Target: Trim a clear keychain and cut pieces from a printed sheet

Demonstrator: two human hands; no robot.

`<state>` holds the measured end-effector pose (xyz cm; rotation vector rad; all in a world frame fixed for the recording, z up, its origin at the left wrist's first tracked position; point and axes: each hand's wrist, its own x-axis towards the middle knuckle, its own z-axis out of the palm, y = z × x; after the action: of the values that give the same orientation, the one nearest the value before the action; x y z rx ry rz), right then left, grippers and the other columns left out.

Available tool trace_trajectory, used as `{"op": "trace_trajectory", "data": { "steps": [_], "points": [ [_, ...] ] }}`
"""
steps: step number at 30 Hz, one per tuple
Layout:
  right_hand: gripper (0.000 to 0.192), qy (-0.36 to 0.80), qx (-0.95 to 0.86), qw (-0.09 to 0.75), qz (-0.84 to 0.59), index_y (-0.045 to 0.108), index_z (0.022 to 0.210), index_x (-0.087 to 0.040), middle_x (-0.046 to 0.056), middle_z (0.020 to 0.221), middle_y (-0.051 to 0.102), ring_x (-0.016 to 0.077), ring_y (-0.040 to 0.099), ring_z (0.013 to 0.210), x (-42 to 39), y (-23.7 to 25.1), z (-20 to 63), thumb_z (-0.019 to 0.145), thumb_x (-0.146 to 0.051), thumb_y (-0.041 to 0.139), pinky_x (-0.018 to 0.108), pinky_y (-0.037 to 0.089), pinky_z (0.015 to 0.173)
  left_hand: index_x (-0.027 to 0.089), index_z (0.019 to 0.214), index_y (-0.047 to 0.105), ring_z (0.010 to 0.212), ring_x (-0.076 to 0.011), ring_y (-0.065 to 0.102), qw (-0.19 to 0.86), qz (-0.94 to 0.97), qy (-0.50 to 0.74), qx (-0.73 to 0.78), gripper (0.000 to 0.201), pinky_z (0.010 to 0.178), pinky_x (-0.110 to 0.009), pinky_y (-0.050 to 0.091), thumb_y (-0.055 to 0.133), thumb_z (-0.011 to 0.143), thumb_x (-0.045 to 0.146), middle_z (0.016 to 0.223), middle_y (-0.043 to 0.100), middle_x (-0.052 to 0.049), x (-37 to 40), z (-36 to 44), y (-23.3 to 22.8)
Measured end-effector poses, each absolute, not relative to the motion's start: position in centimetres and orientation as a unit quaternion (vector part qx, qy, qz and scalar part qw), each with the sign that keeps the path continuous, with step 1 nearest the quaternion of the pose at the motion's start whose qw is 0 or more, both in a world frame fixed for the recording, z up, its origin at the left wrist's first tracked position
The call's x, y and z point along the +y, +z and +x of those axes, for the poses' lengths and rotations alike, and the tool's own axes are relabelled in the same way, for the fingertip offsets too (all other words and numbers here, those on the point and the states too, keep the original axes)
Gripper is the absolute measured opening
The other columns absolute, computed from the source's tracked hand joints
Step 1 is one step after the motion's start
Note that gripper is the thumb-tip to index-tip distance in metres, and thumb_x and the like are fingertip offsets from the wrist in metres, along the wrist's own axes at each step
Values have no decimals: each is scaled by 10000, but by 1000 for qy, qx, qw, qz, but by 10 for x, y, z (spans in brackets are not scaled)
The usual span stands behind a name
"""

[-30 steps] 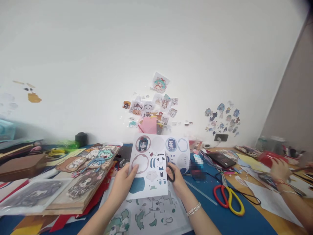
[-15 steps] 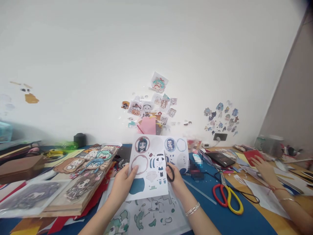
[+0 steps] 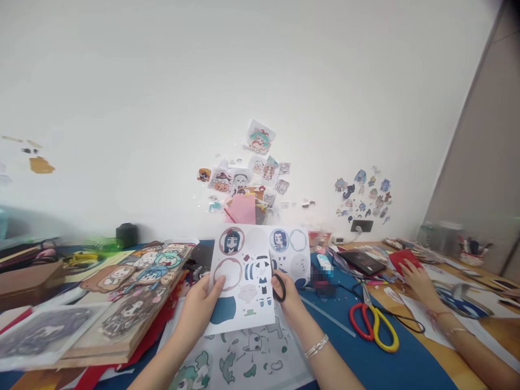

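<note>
A white sheet of printed paper with round cartoon portraits and small cut-out shapes is held upright in front of me. My left hand grips its left edge, thumb on the front. My right hand is closed around scissors; one black handle loop shows, and the blades are mostly hidden. They sit at a slit between the front part and the right part of the sheet, which curls back. Beneath lies another printed sheet with green shapes.
Red-and-yellow-handled scissors lie on the blue mat at right. A stack of cartoon pieces stands at left. Another person's hand is on red material at far right. Stickers cover part of the wall.
The view has turned slightly to the right, so most things sit further left. My hands keep the same hold on the sheet and scissors. The other person's hand has shifted slightly.
</note>
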<state>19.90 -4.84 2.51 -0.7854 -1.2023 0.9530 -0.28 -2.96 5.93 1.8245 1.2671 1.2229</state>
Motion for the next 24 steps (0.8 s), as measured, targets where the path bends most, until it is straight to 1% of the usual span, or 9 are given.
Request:
{"op": "trace_trajectory", "data": {
  "steps": [5,10,15,20,24],
  "points": [
    [394,416,-522,650,-363,626,801,-146,49,692,651,177,570,593,-48,26,198,672,-518,639,262,415,550,155,939,593,859,-252,595,304,683,462,477,441,721,-297,461,427,743,513,934,668,-79,-30,-3,60],
    [414,414,-525,646,-367,623,808,-147,46,700,653,189,584,617,-48,26,199,663,-534,637,259,417,549,166,908,609,840,-250,603,299,679,473,476,420,692,-290,474,437,734,508,932,679,-70,-30,-3,60],
    [432,409,-522,651,-370,626,799,-152,47,699,657,203,591,627,-46,24,199,643,-553,642,259,412,539,163,902,599,863,-254,603,298,682,460,484,419,702,-295,475,435,732,509,993,666,-81,-32,-2,62],
    [474,399,-517,654,-383,634,818,-164,57,714,666,222,588,631,-42,21,199,607,-588,647,283,418,545,171,849,606,829,-254,610,290,679,466,487,405,684,-293,476,461,709,522,913,688,-68,-32,-2,63],
    [479,405,-518,648,-384,629,805,-159,65,718,664,227,583,636,-41,21,199,605,-595,645,291,418,550,167,869,604,833,-249,608,281,685,459,491,411,686,-284,469,453,716,517,899,689,-68,-32,-2,62]
  ]
}}
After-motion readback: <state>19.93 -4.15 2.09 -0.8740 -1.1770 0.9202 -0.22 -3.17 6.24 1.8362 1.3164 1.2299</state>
